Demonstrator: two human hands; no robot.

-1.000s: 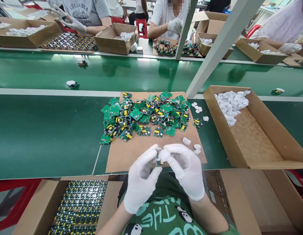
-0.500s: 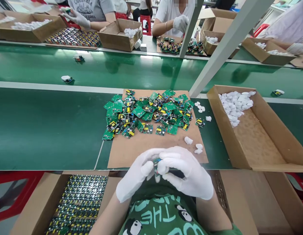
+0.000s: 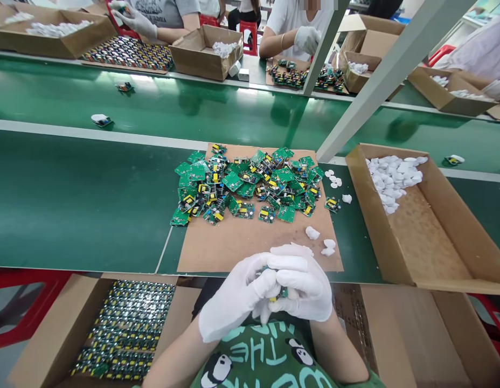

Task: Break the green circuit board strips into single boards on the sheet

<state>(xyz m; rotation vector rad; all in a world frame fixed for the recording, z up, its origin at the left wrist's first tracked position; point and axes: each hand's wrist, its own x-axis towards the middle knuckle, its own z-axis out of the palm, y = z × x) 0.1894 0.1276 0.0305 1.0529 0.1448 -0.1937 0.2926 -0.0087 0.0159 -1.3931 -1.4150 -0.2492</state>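
Observation:
Both hands wear white gloves and meet in front of my green shirt, at the near edge of the table. Between them is a small circuit board (image 3: 281, 292), mostly covered by the fingers. My left hand (image 3: 237, 293) has its fingers wrapped round the board from the left. My right hand (image 3: 304, 283) closes over it from the right, fingers bent. Beyond them a heap of green circuit boards (image 3: 245, 186) lies on a brown cardboard sheet (image 3: 234, 245). A few white pieces (image 3: 312, 233) rest on the sheet's right part.
An open carton (image 3: 428, 226) with white pieces stands at the right. Below the table at left, a box (image 3: 124, 323) holds rows of boards. A slanted metal post (image 3: 367, 91) rises before a green conveyor (image 3: 161, 108). Other people work beyond it.
My hands have drawn closer together round the board, the right one moving left and its fingers covering more of it. Boards on the conveyor have shifted left, and the view has tilted slightly.

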